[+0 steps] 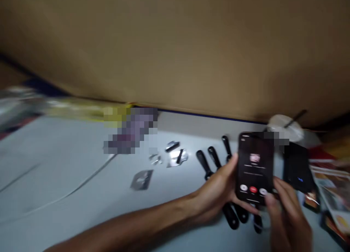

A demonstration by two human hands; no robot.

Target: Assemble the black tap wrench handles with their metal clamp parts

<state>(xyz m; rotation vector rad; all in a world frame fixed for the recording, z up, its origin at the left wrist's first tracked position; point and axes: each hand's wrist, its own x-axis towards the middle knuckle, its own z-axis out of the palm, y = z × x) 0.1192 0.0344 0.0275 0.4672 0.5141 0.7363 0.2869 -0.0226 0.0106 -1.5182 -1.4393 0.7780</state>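
Observation:
A smartphone (pixel 255 161) with a dark screen stands tilted toward me at the right of the view. Its lit screen looks like a call screen, with a red round button between two white ones. My left hand (pixel 218 188) grips its left edge, thumb along the side and a finger under the bottom. My right hand (pixel 291 215) closes on the lower right corner, its thumb over the screen's bottom edge. Behind and beneath the hands lie several black-handled tools (pixel 202 160), their middles hidden by the left hand and the phone.
Small clear packets (pixel 142 180) and bits with black strips (pixel 172 146) lie mid-table. A white cable (pixel 90 179) runs to a blurred-out purple item (pixel 136 128). At right are a black device with blue digits (pixel 297 166), a white round container (pixel 286 126) and printed packages (pixel 332 193).

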